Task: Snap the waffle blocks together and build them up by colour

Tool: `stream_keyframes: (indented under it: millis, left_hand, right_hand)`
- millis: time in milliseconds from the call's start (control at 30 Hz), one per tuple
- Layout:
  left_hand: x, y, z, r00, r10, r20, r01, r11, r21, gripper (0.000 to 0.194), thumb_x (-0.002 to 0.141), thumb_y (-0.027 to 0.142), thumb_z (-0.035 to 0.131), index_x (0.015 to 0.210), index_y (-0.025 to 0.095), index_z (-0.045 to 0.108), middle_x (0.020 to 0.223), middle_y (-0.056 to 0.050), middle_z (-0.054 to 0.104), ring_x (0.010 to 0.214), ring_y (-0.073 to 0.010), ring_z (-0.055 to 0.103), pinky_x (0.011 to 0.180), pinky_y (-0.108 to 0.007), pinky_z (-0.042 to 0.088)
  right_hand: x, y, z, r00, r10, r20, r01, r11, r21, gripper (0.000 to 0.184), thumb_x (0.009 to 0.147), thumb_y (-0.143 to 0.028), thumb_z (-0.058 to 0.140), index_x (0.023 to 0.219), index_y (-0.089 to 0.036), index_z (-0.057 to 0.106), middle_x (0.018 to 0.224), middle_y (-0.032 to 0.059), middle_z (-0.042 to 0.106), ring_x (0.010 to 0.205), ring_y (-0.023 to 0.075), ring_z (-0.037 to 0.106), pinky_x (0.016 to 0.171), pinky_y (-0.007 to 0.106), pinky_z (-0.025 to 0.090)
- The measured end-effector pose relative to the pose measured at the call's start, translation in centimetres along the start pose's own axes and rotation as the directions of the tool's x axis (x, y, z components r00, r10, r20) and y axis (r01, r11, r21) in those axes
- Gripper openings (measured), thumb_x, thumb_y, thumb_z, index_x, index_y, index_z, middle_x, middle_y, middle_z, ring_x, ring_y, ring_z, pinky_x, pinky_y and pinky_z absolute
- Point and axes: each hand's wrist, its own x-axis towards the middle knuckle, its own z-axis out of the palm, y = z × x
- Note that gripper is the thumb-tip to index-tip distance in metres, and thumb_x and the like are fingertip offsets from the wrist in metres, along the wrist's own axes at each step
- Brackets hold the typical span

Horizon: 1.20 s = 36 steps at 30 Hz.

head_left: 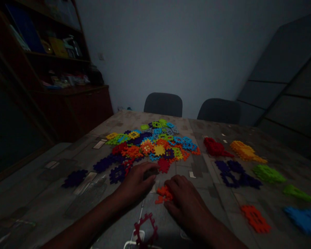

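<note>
A heap of mixed coloured interlocking plastic tiles [152, 143] lies in the middle of the patterned table [54, 193]. My left hand [137, 181] rests near the heap's front edge, fingers curled beside a red tile [163, 165]. My right hand [186, 200] lies knuckles up with its fingers pressed on an orange tile [163, 193]. Whether the left fingers hold anything is hidden in the dim light. A dark red ring of tiles [145, 230] sits just in front of me.
Sorted piles lie at the right: red [215, 147], yellow-orange [245, 150], purple [234, 173], green [268, 173], orange [255, 218], blue [304, 219]. Loose purple tiles [74, 178] lie at left. Two chairs [163, 103] stand behind the table; a dark shelf cabinet [54, 69] stands at left.
</note>
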Motion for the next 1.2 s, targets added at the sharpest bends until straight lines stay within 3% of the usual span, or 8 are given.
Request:
stream_keyframes:
  millis: [133, 433, 567, 767, 967, 1200]
  left_hand:
    - [0.0, -0.1, -0.1, 1.0, -0.006, 0.012, 0.006, 1.0, 0.013, 0.03, 0.081, 0.02, 0.057, 0.107, 0.02, 0.072, 0.112, -0.008, 0.075, 0.105, -0.0262, 0.068, 0.096, -0.04, 0.05]
    - [0.1, -0.1, 0.0, 1.0, 0.011, 0.023, -0.012, 0.999, 0.03, 0.028, 0.081, 0.02, 0.057, 0.104, 0.021, 0.072, 0.11, -0.007, 0.074, 0.103, -0.0255, 0.067, 0.094, -0.038, 0.049]
    - [0.1, -0.3, 0.0, 0.999, 0.029, 0.024, -0.03, 0.999, 0.026, 0.027, 0.082, 0.021, 0.056, 0.104, 0.021, 0.071, 0.11, -0.007, 0.074, 0.103, -0.025, 0.067, 0.093, -0.038, 0.049]
    - [0.2, -0.5, 0.0, 0.999, 0.037, 0.011, -0.037, 0.999, 0.032, 0.028, 0.083, 0.021, 0.056, 0.106, 0.018, 0.071, 0.109, -0.009, 0.074, 0.103, -0.0253, 0.067, 0.092, -0.037, 0.049]
    - [0.2, -0.2, -0.1, 0.999, 0.031, 0.017, -0.031, 0.999, 0.044, 0.027, 0.083, 0.023, 0.056, 0.104, 0.018, 0.072, 0.109, -0.009, 0.074, 0.103, -0.0258, 0.067, 0.093, -0.037, 0.049]
    - [0.1, 0.3, -0.2, 0.999, 0.027, 0.03, -0.028, 0.998, 0.049, 0.026, 0.085, 0.025, 0.055, 0.103, 0.019, 0.073, 0.108, -0.009, 0.075, 0.102, -0.0261, 0.068, 0.092, -0.038, 0.051]
  right_hand:
    - [-0.1, 0.5, -0.1, 1.0, 0.006, -0.014, -0.006, 1.0, 0.003, 0.041, 0.085, -0.016, 0.069, 0.125, -0.019, 0.062, 0.119, 0.0104, 0.06, 0.11, 0.0287, 0.053, 0.095, 0.042, 0.042]
    - [0.1, 1.7, 0.4, 1.0, -0.021, -0.014, 0.021, 1.0, 0.009, 0.039, 0.085, -0.01, 0.065, 0.123, -0.018, 0.065, 0.114, 0.0106, 0.064, 0.107, 0.028, 0.055, 0.095, 0.041, 0.041]
    - [0.1, 2.2, 0.2, 0.991, -0.114, -0.07, 0.117, 0.992, 0.046, 0.04, 0.086, -0.009, 0.064, 0.125, -0.018, 0.062, 0.111, 0.0087, 0.063, 0.104, 0.0254, 0.054, 0.092, 0.039, 0.04]
    - [0.0, 1.5, -0.2, 0.968, -0.25, 0.025, 0.249, 0.968, 0.044, 0.031, 0.091, -0.008, 0.058, 0.118, -0.023, 0.062, 0.112, 0.0049, 0.064, 0.105, 0.0229, 0.053, 0.094, 0.038, 0.037]
    - [0.0, 1.3, -0.3, 0.978, -0.205, 0.032, 0.205, 0.978, 0.027, 0.044, 0.087, -0.009, 0.063, 0.129, -0.022, 0.059, 0.118, 0.006, 0.063, 0.108, 0.0239, 0.052, 0.098, 0.039, 0.037]
    - [0.0, 1.3, 0.0, 0.987, -0.139, 0.081, 0.135, 0.99, 0.045, 0.042, 0.091, -0.01, 0.063, 0.13, -0.023, 0.059, 0.121, 0.0078, 0.062, 0.111, 0.0255, 0.052, 0.099, 0.039, 0.04]
